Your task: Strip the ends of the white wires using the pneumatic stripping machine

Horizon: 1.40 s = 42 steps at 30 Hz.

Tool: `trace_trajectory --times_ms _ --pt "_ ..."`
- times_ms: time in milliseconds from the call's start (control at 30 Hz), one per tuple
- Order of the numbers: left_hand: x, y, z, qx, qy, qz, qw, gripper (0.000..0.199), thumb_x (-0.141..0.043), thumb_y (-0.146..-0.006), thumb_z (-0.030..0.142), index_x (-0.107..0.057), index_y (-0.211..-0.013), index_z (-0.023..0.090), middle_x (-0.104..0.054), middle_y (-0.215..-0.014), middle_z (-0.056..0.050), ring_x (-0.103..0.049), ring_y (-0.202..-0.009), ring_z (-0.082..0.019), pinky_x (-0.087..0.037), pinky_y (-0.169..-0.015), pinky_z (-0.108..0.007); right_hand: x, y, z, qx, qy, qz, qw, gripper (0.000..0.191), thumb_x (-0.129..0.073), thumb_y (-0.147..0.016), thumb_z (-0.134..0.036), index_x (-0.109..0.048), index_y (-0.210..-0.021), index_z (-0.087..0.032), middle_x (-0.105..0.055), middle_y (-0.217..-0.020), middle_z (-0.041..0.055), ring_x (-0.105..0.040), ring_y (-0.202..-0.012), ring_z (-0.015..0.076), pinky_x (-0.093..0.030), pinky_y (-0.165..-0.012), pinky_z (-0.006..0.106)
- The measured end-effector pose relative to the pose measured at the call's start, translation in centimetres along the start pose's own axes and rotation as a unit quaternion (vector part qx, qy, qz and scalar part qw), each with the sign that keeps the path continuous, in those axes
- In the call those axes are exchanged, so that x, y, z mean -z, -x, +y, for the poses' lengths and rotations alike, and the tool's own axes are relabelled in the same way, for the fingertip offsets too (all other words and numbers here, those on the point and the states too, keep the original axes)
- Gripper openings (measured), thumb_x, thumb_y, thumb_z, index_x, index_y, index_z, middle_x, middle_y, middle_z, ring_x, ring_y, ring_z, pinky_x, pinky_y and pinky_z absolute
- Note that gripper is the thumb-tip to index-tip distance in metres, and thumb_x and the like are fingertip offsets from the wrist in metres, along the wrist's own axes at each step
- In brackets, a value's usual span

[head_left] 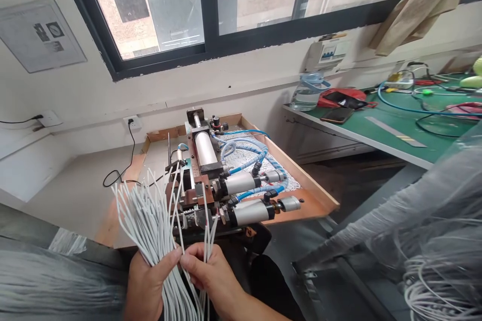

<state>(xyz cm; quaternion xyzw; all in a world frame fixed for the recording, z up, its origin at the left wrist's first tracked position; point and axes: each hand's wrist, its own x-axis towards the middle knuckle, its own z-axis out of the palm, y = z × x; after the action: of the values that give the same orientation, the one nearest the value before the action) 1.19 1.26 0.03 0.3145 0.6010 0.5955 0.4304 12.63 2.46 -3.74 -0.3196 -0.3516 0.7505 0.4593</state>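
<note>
A thick bundle of white cables [145, 220] fans out upward from my left hand [148, 281], which is wrapped round it with the thumb across the front. Close beside it, my right hand [211, 271] pinches a single strand at the bundle's right edge. A few separate white cables [209, 238] stand up between the fingers of that hand, some with reddish tips. Just beyond both hands sits a pneumatic machine [205, 148] with silver cylinders and blue air hoses. The lower ends of the cables run out of view at the bottom.
The machine stands in a wooden-edged tray [316, 193] with white scraps inside. To the right, a green-topped table [395, 115] carries a water jug [307, 95], a phone [337, 114] and a steel ruler [395, 132]. Plastic-wrapped cable bundles lie at lower left [56, 281] and lower right [433, 286].
</note>
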Motion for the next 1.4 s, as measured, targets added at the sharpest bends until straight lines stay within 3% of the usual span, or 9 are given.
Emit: trace_trajectory --times_ms 100,333,500,633,767,933,1167,1400 --pt "0.9 -0.2 -0.8 0.039 0.024 -0.044 0.998 0.021 -0.072 -0.054 0.021 -0.063 -0.070 0.011 -0.065 -0.062 -0.004 -0.058 -0.058 -0.019 -0.046 -0.059 -0.032 0.6 0.6 0.6 -0.020 -0.013 0.024 0.999 0.032 -0.065 -0.063 -0.042 -0.053 -0.058 -0.013 -0.047 -0.043 -0.0047 -0.034 -0.037 0.0038 -0.019 -0.039 0.019" --pt "1.1 -0.3 -0.6 0.081 0.064 0.015 0.995 0.025 -0.074 -0.048 0.019 -0.065 -0.071 0.012 -0.066 -0.061 -0.003 -0.059 -0.058 -0.018 -0.047 -0.058 -0.030 0.6 1.0 0.2 -0.065 -0.041 0.057 0.995 0.032 -0.065 -0.059 -0.041 -0.052 -0.056 -0.012 -0.047 -0.042 -0.0043 -0.029 -0.032 0.0019 -0.014 -0.036 0.018" --pt "1.2 -0.4 -0.7 0.048 0.063 0.012 0.997 0.026 -0.074 -0.049 0.016 -0.064 -0.072 0.014 -0.065 -0.062 0.000 -0.058 -0.056 -0.017 -0.047 -0.060 -0.030 0.1 0.4 -0.7 -0.077 -0.048 0.058 0.994 0.025 -0.063 -0.061 -0.035 -0.053 -0.056 -0.013 -0.041 -0.040 -0.0062 -0.026 -0.034 0.0027 -0.014 -0.036 0.018" --pt "1.4 -0.3 -1.0 0.026 0.054 -0.005 0.998 0.023 -0.074 -0.050 0.017 -0.062 -0.070 0.015 -0.064 -0.062 0.000 -0.058 -0.056 -0.017 -0.047 -0.060 -0.032 0.0 0.5 -0.5 -0.070 -0.012 0.006 0.997 0.024 -0.066 -0.060 -0.035 -0.059 -0.064 -0.012 -0.039 -0.045 -0.0065 -0.028 -0.039 0.0038 -0.019 -0.039 0.018" --pt "1.2 0.0 -0.9 0.028 0.051 -0.025 0.998 0.021 -0.073 -0.051 0.018 -0.063 -0.070 0.015 -0.064 -0.064 -0.001 -0.058 -0.060 -0.018 -0.046 -0.060 -0.031 0.2 0.8 0.1 -0.023 0.028 0.014 0.999 0.026 -0.071 -0.056 -0.034 -0.060 -0.062 -0.012 -0.044 -0.048 -0.0052 -0.031 -0.043 0.0047 -0.024 -0.043 0.019" --pt "1.3 0.0 -0.5 0.048 0.064 0.008 0.997 0.022 -0.074 -0.049 0.019 -0.064 -0.068 0.013 -0.065 -0.060 -0.002 -0.059 -0.056 -0.017 -0.047 -0.056 -0.029 0.8 1.3 0.5 0.016 0.033 0.052 0.998 0.031 -0.066 -0.061 -0.042 -0.057 -0.061 -0.012 -0.045 -0.046 -0.0039 -0.037 -0.043 0.0069 -0.028 -0.045 0.020" --pt "1.6 -0.2 -0.3 0.067 0.089 0.034 0.993 0.022 -0.074 -0.049 0.017 -0.064 -0.069 0.012 -0.067 -0.060 -0.004 -0.061 -0.060 -0.020 -0.050 -0.059 -0.030 1.4 1.4 0.7 -0.005 0.044 0.040 0.998 0.034 -0.063 -0.062 -0.043 -0.054 -0.056 -0.011 -0.051 -0.049 -0.0007 -0.040 -0.038 0.0060 -0.026 -0.042 0.020" --pt "1.7 -0.4 0.0 0.087 0.114 0.052 0.988 0.025 -0.074 -0.050 0.016 -0.065 -0.073 0.012 -0.069 -0.067 -0.005 -0.063 -0.066 -0.022 -0.050 -0.064 -0.034 0.6 1.1 -0.8 -0.050 0.026 0.043 0.998 0.025 -0.062 -0.063 -0.033 -0.054 -0.052 -0.012 -0.048 -0.046 -0.0026 -0.033 -0.037 0.0041 -0.020 -0.041 0.019"
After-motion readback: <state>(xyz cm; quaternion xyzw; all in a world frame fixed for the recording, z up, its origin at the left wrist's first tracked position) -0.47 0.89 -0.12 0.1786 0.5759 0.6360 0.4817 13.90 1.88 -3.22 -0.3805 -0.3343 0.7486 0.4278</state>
